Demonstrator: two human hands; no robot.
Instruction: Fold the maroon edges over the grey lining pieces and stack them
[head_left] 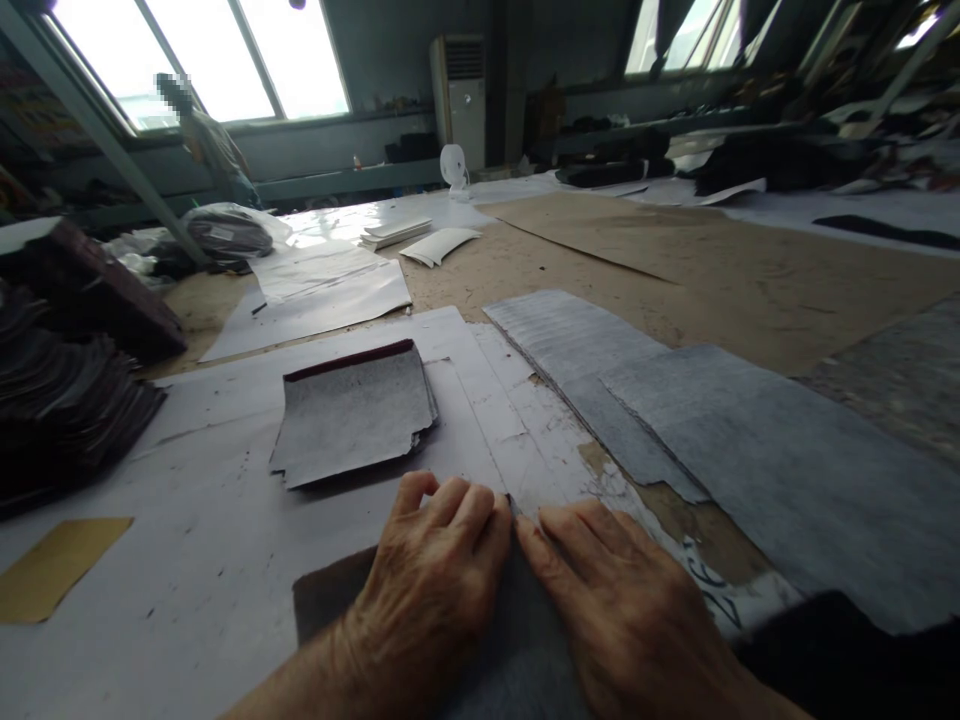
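A grey fabric piece (529, 640) lies at the front of the table under both hands, its far corner showing between them. My left hand (442, 565) is closed on it with curled fingers, beside a brownish flap (330, 590). My right hand (615, 590) bears on the right part with its fingers bent and close together; its fingertips are partly hidden. Beyond the left hand, apart from it, rests a small stack of grey pieces (356, 415) with a dark red far edge and a notched corner. Large grey sheets (675, 420) overlap to the right.
Dark stacked pieces (60, 390) rise at the left edge, near a yellow card (64, 568). White paper (202, 500) covers the near table. Brown paper (600, 240), white sheets (330, 285) and a small white fan (454, 170) are farther back. A person (214, 150) stands by the window.
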